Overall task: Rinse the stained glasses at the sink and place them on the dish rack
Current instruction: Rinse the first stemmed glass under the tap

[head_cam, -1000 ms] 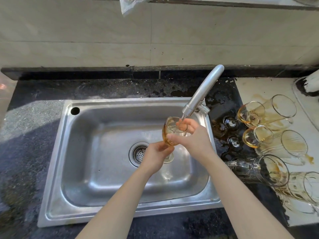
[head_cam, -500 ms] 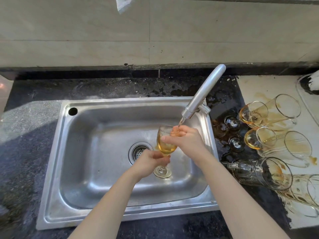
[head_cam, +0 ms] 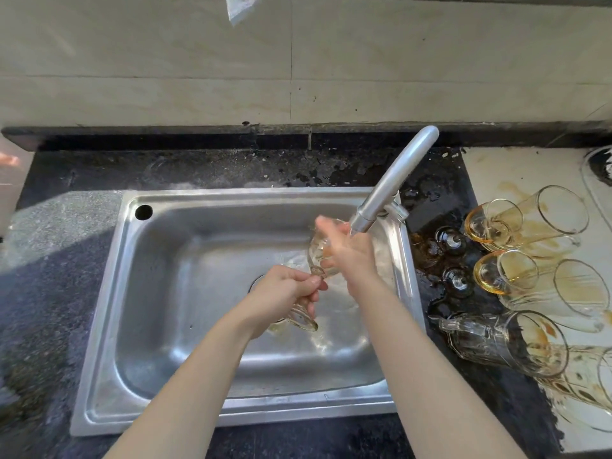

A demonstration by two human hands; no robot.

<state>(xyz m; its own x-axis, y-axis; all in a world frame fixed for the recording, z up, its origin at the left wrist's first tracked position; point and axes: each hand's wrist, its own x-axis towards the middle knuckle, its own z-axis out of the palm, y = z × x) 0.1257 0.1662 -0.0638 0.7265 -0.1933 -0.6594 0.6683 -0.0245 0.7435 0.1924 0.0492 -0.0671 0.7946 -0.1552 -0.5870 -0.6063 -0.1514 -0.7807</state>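
Note:
A small stemmed glass (head_cam: pixel 317 251) hangs tilted over the steel sink (head_cam: pixel 185 293), its mouth up under the tap spout (head_cam: pixel 390 183). My left hand (head_cam: pixel 284 298) grips its stem and foot. My right hand (head_cam: pixel 347 250) is curled over the bowl and rim, blurred with motion. Several stained glasses (head_cam: pixel 530 256) lie on their sides on the counter to the right of the sink, with brown liquid spilled beneath them.
The black stone counter (head_cam: pixel 59 286) runs around the sink and is wet and stained by the tap base. Two tap knobs (head_cam: pixel 452 256) stand between sink and glasses. A white round object (head_cam: pixel 599 167) shows at the far right edge. A tiled wall stands behind.
The glass went from upright and part-filled with amber liquid to tilted and nearly drained. My right hand moved up to the spout; my left hand shifted down onto the stem and foot.

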